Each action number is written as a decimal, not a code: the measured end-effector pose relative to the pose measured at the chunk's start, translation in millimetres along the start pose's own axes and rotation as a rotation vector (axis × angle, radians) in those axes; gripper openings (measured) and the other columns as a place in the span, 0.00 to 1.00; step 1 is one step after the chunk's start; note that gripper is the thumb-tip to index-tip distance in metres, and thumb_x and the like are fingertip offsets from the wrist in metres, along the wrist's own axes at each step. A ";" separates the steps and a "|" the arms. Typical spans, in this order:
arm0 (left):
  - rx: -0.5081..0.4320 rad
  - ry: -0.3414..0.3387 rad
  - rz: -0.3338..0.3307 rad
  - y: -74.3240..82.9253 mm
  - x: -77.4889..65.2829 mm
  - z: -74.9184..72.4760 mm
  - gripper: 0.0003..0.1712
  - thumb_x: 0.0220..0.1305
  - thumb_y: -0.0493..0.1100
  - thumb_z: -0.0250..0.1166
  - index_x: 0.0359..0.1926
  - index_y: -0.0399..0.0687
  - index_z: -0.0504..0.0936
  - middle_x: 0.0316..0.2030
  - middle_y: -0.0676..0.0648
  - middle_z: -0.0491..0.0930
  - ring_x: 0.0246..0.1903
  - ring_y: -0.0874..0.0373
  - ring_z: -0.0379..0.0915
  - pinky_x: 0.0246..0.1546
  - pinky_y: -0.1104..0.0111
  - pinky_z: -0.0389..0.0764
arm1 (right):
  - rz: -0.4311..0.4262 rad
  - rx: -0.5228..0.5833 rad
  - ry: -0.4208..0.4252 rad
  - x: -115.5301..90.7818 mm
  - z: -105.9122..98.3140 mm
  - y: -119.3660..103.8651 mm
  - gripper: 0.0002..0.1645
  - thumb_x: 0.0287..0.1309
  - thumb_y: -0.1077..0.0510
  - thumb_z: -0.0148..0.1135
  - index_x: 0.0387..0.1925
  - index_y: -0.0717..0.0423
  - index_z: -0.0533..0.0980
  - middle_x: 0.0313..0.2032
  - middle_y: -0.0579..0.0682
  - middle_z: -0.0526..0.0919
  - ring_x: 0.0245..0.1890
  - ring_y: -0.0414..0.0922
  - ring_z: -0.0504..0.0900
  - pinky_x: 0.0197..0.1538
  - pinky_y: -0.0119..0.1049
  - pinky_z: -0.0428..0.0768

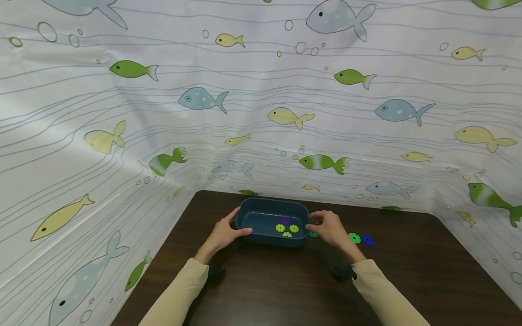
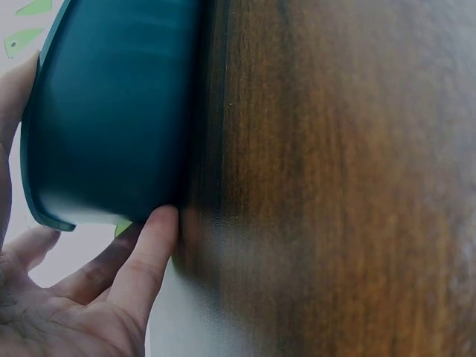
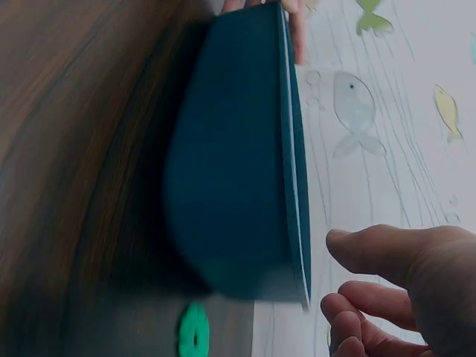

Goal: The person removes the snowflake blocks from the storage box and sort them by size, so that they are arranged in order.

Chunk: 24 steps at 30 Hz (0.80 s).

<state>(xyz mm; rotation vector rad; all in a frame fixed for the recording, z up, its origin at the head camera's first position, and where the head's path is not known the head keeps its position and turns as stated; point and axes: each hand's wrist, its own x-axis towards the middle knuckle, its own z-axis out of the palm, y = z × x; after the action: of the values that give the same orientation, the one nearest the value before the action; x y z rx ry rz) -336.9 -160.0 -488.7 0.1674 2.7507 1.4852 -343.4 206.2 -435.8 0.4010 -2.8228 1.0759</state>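
A dark blue plastic bin (image 1: pixel 271 242) stands on the table. Inside it lie several notched plastic discs, yellow-green ones (image 1: pixel 280 228) and a purple one (image 1: pixel 285 221). My left hand (image 1: pixel 223 232) holds the bin's left end, thumb over the near rim; in the left wrist view its fingers (image 2: pixel 145 268) touch the bin's end low down by the table. My right hand (image 1: pixel 328 227) is beside the bin's right end. In the right wrist view, its thumb and loosely bent fingers are apart from the bin wall (image 3: pixel 230 163), holding nothing.
Right of the bin, a green disc (image 1: pixel 354 238) and a blue disc (image 1: pixel 367 240) lie side by side on the dark wooden table (image 1: pixel 269 290). A teal-green disc (image 1: pixel 312 234) sits by the right hand. Fish-printed sheeting (image 1: pixel 261 68) rises behind and along the sides.
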 end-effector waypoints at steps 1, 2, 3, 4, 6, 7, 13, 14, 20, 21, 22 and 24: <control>-0.003 0.000 0.002 0.2 0.2 -0.4 0.62 0.63 0.63 0.80 0.88 0.53 0.57 0.84 0.30 0.60 0.80 0.26 0.62 0.73 0.28 0.70 | -0.010 -0.001 -0.013 4.4 3.8 -3.7 0.22 0.67 0.60 0.75 0.58 0.69 0.85 0.48 0.62 0.91 0.46 0.52 0.88 0.47 0.47 0.89; -0.007 -0.001 0.004 0.4 0.4 -0.8 0.62 0.63 0.63 0.80 0.88 0.53 0.57 0.84 0.31 0.60 0.80 0.26 0.61 0.73 0.28 0.70 | -0.020 -0.003 -0.027 9.1 7.5 -6.9 0.22 0.68 0.60 0.74 0.58 0.69 0.85 0.49 0.63 0.91 0.46 0.52 0.87 0.47 0.47 0.90; -0.009 0.001 0.005 0.5 0.6 -1.0 0.61 0.63 0.63 0.80 0.88 0.53 0.57 0.84 0.31 0.60 0.80 0.26 0.61 0.74 0.28 0.69 | -0.028 -0.004 -0.041 13.7 10.9 -10.0 0.21 0.68 0.60 0.74 0.58 0.69 0.85 0.49 0.63 0.91 0.46 0.52 0.87 0.48 0.48 0.90; -0.010 0.002 0.007 0.6 0.5 -1.2 0.61 0.63 0.63 0.80 0.88 0.53 0.58 0.84 0.31 0.60 0.80 0.26 0.61 0.74 0.28 0.69 | -0.041 -0.016 -0.054 18.6 14.7 -12.7 0.21 0.68 0.61 0.74 0.57 0.69 0.85 0.49 0.64 0.91 0.45 0.52 0.88 0.48 0.48 0.90; -0.011 0.004 0.010 1.0 0.5 -1.4 0.61 0.63 0.63 0.79 0.88 0.53 0.58 0.84 0.31 0.60 0.80 0.26 0.62 0.73 0.28 0.70 | -0.065 -0.037 -0.082 27.9 21.8 -17.8 0.20 0.68 0.62 0.73 0.57 0.70 0.85 0.51 0.65 0.90 0.46 0.53 0.88 0.50 0.49 0.91; -0.013 0.004 0.009 1.2 0.3 -1.4 0.61 0.63 0.62 0.79 0.88 0.53 0.58 0.84 0.31 0.61 0.80 0.26 0.63 0.73 0.28 0.70 | -0.074 -0.046 -0.095 32.5 25.4 -19.8 0.20 0.68 0.63 0.73 0.57 0.70 0.85 0.51 0.66 0.90 0.47 0.54 0.89 0.51 0.50 0.91; -0.035 -0.002 0.003 1.3 -0.3 -0.2 0.60 0.63 0.62 0.80 0.87 0.54 0.58 0.84 0.32 0.60 0.80 0.27 0.62 0.74 0.29 0.70 | -0.098 -0.124 -0.171 56.6 45.9 -27.8 0.20 0.68 0.66 0.71 0.57 0.74 0.84 0.53 0.69 0.90 0.53 0.61 0.90 0.58 0.55 0.90; -0.040 -0.003 0.005 1.4 -0.4 -0.1 0.60 0.63 0.62 0.80 0.87 0.54 0.58 0.84 0.32 0.60 0.80 0.27 0.62 0.74 0.28 0.69 | -0.102 -0.150 -0.175 60.1 48.9 -28.4 0.20 0.68 0.66 0.72 0.57 0.74 0.84 0.52 0.68 0.90 0.53 0.61 0.90 0.58 0.55 0.89; -0.059 -0.006 0.016 1.7 -2.0 -0.1 0.61 0.62 0.62 0.80 0.87 0.53 0.59 0.84 0.32 0.60 0.81 0.27 0.61 0.74 0.29 0.70 | -0.083 -0.274 -0.236 75.3 63.4 -28.7 0.07 0.68 0.67 0.71 0.43 0.71 0.87 0.36 0.63 0.87 0.32 0.48 0.80 0.38 0.41 0.79; -0.059 -0.006 0.017 1.3 -2.4 -0.1 0.61 0.62 0.62 0.80 0.87 0.53 0.59 0.84 0.32 0.61 0.80 0.27 0.62 0.74 0.29 0.70 | -0.075 -0.282 -0.248 76.7 65.4 -28.5 0.06 0.69 0.67 0.70 0.41 0.70 0.87 0.34 0.62 0.87 0.30 0.46 0.77 0.36 0.39 0.76; -0.061 -0.005 0.017 1.1 -2.7 -0.3 0.61 0.62 0.62 0.80 0.87 0.53 0.59 0.84 0.32 0.61 0.80 0.27 0.62 0.74 0.29 0.71 | -0.075 -0.293 -0.255 77.7 67.4 -28.6 0.06 0.69 0.68 0.70 0.41 0.70 0.87 0.34 0.61 0.87 0.29 0.45 0.76 0.35 0.38 0.76; -0.056 0.000 0.020 -0.2 -2.8 -1.0 0.61 0.62 0.62 0.80 0.87 0.53 0.59 0.84 0.32 0.61 0.80 0.27 0.63 0.73 0.30 0.71 | -0.072 -0.307 -0.266 79.4 71.2 -29.3 0.05 0.69 0.69 0.69 0.42 0.70 0.87 0.34 0.60 0.88 0.29 0.44 0.77 0.35 0.37 0.77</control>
<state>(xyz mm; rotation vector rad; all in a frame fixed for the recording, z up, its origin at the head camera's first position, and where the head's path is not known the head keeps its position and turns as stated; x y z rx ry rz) -334.2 -161.3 -488.5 0.1947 2.7121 1.5649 -411.3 121.2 -455.9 0.6502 -3.1054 0.5979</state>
